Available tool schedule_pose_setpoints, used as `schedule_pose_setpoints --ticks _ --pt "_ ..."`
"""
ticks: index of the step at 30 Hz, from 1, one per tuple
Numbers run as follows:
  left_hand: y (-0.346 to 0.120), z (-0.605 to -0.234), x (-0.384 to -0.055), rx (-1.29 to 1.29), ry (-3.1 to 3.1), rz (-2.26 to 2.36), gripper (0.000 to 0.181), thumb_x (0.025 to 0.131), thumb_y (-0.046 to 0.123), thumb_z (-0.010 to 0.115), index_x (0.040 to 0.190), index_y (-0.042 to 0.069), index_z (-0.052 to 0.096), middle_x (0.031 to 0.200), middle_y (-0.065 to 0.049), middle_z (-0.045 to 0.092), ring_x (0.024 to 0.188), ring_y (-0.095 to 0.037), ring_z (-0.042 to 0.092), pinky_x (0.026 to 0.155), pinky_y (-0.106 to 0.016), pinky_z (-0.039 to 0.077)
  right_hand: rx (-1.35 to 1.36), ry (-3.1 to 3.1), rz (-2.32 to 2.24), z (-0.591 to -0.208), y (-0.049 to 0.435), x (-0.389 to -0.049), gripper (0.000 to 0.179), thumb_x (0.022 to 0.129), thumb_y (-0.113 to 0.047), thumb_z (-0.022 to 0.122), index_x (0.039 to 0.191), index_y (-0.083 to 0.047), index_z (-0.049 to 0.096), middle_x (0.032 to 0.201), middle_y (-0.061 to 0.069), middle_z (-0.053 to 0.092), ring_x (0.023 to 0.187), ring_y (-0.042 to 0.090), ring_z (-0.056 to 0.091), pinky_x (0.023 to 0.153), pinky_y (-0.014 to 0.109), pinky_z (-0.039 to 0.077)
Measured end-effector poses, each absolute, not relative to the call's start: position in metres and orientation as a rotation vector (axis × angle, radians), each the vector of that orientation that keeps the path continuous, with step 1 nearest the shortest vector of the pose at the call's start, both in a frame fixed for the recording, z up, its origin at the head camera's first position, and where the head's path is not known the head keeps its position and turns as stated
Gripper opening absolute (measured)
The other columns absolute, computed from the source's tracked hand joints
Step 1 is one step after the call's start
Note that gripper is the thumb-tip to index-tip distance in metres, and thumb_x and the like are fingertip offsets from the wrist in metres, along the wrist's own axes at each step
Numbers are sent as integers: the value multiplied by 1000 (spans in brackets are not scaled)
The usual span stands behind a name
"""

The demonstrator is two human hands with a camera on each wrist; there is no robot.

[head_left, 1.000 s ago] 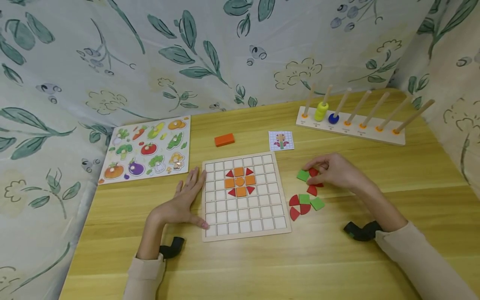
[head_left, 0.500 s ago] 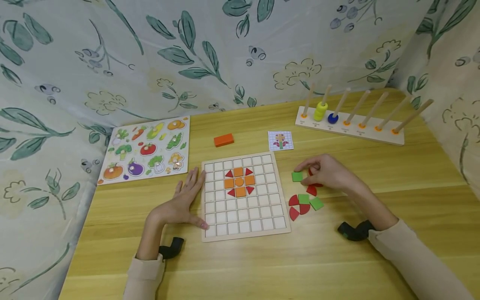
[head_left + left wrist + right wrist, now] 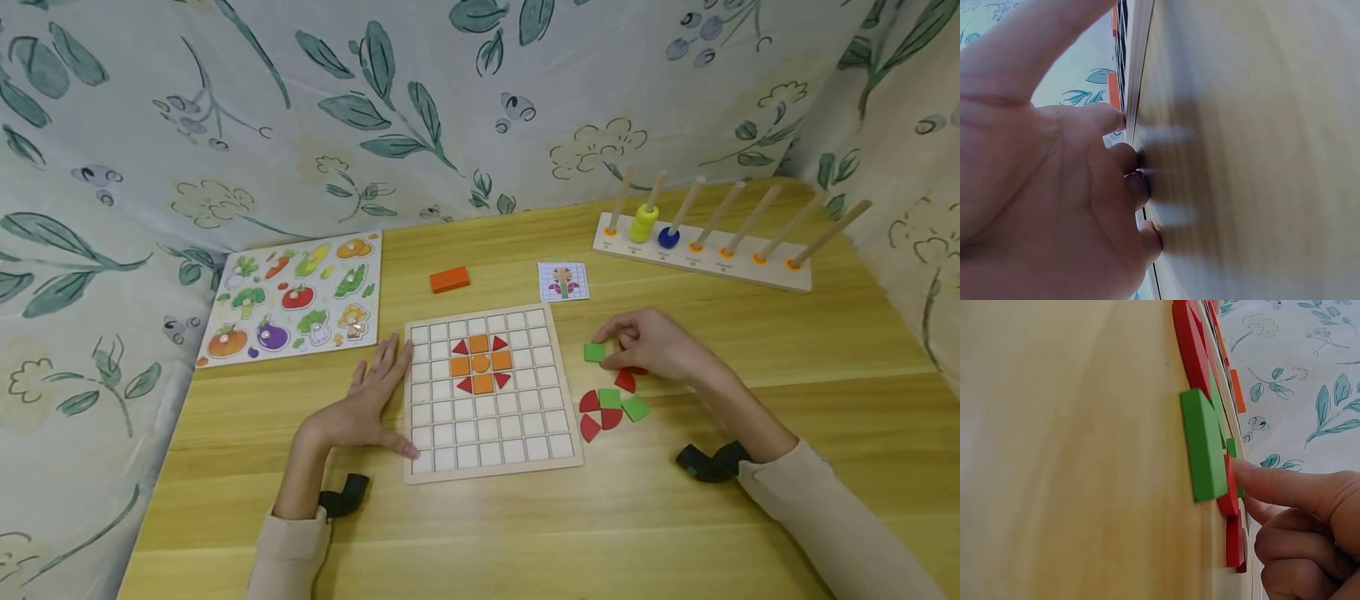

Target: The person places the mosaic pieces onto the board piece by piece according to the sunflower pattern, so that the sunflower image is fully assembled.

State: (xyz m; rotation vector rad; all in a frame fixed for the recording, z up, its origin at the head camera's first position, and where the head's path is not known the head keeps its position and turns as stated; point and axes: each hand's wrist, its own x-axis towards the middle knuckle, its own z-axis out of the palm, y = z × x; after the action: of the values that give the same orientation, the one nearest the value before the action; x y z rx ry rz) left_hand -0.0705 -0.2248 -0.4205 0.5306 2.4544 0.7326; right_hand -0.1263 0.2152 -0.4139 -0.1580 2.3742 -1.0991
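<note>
My left hand (image 3: 362, 408) lies spread at the left edge of the wooden grid board (image 3: 495, 475), its thumb and fingertips touching the rim. On the board sit orange square tiles (image 3: 477, 342), an orange round tile (image 3: 480, 362) and red triangles (image 3: 465, 385). To the right of the board, my right hand (image 3: 651, 343) pinches a green square tile (image 3: 594, 352) between thumb and index finger. Beneath and beside that hand lie red pieces (image 3: 625, 382), partly hidden. Nearer to me are red quarter-round tiles (image 3: 611, 418) and two more green squares (image 3: 635, 407).
A small pattern card (image 3: 563, 282) lies behind the board, with an orange block (image 3: 449, 280) to its left. At the back left is a vegetable puzzle board (image 3: 292, 354). A peg stand (image 3: 772, 272) with yellow and blue beads stands at the back right.
My right hand has shifted left toward the board with the green square tile, then held nearly still. The left hand stays in place at the board's edge.
</note>
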Motion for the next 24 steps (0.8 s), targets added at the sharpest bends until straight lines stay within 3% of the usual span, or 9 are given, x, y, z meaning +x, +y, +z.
schedule_pose_setpoints --ticks 9,24 --pt "-227 -421 -69 520 2451 740 148 68 47 95 166 12 -11 171 -15 -28 159 -36 -26 126 -67 -12 -252 2392 -1135 -408 196 -121 33 90 -16 80 121 -7 74 64 -2 34 56 12 31 53 25 26" --pt "-225 -423 -71 536 2443 750 147 70 44 94 166 11 -12 169 -17 -29 158 -38 -27 125 -68 -14 -411 2253 -1225 -412 96 -92 23 82 -5 85 105 -9 80 57 -3 36 55 14 33 52 21 25"
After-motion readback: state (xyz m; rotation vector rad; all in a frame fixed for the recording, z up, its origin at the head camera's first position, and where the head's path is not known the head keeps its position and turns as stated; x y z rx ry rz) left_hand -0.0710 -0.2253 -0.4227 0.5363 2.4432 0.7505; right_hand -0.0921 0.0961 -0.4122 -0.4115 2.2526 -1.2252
